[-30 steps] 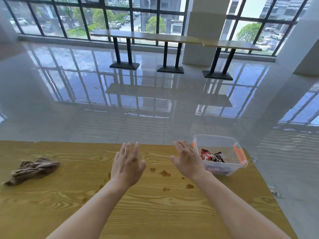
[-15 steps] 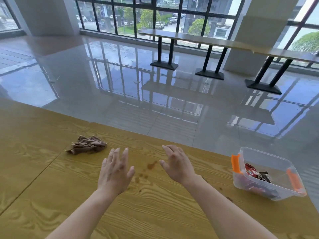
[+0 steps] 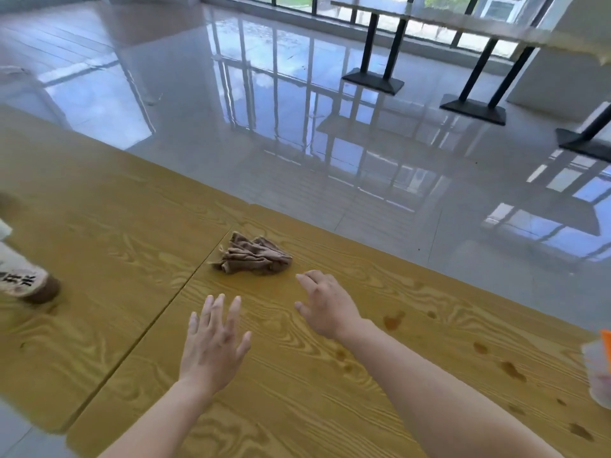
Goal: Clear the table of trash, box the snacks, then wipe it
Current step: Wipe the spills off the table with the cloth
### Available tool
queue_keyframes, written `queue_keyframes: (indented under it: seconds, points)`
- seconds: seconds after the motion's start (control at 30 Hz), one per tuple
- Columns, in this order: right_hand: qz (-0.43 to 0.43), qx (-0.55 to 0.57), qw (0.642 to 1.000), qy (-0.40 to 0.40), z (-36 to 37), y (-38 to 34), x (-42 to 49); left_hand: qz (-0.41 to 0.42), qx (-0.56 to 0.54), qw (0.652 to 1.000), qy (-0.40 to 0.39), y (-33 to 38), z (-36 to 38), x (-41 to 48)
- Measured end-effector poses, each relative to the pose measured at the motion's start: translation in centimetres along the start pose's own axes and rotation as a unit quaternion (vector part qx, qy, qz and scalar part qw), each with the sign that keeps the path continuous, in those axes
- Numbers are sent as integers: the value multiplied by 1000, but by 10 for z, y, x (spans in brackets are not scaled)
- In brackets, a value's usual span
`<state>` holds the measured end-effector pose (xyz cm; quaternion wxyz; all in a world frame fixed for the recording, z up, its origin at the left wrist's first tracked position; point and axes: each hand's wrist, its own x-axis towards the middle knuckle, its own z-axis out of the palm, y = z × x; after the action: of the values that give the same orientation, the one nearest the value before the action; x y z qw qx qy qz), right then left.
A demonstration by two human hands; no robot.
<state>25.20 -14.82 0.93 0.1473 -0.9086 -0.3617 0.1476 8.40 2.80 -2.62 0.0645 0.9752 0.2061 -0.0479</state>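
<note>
Brown and crumpled, the rag (image 3: 253,253) lies on the wooden worktop (image 3: 115,226), close to its far edge and just right of the seam where two tabletops meet. Both hands hover palm-down above the wood, holding nothing. The left hand (image 3: 213,345) has its fingers spread wide and sits nearer the person, well short of the rag. The right hand (image 3: 325,307) is further forward, fingers loosely splayed and slightly curled, its fingertips near the rag's right end but not touching it.

Dark brown spill stains (image 3: 393,320) dot the worktop to the right of the right forearm, several of them trailing toward the right edge. At that edge a corner of a clear plastic box (image 3: 600,371) with an orange clip pokes into view; what it holds cannot be made out. On the far left stands a cup or bottle (image 3: 26,280) with a pale printed label and a brown base, partly cut off. Beyond the worktop stretches glossy grey tiled floor (image 3: 297,127), reflecting the windows, with black-legged tables (image 3: 429,14) standing further back.
</note>
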Motion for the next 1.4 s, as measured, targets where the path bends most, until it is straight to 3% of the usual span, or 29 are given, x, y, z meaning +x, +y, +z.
queue_keyframes:
  seconds: [0.2, 0.37, 0.5, 0.73, 1.03, 1.13, 1.2, 1.27, 1.33, 1.4]
  points:
    - [-30, 7, 999, -9, 30, -47, 92, 10, 9, 999, -39, -43, 47, 16]
    - [13, -61, 996, -61, 57, -55, 132, 22, 8, 1000, -15, -54, 69, 13]
    - [16, -132, 990, 39, 65, -51, 124, 36, 7, 999, 6, -56, 75, 14]
    - [106, -21, 993, 39, 63, -30, 14, 42, -15, 999, -7, -55, 69, 13]
    - [256, -53, 965, 5, 68, 26, -187, 160, -42, 985, -46, 35, 68, 7]
    - [298, -66, 952, 41, 71, 43, -215, 176, -27, 983, -45, 65, 74, 4]
    - [291, -40, 954, 64, 78, 44, -210, 189, -13, 981, -43, 81, 80, 2]
    - [227, -22, 972, 57, 92, 41, -195, 191, 3, 981, -35, 90, 85, 0]
    - [168, -60, 983, 39, 103, 43, -189, 183, 9, 983, -23, 93, 89, 1]
    - [165, -94, 981, 43, 105, 63, -202, 185, 6, 982, -21, 92, 90, 0]
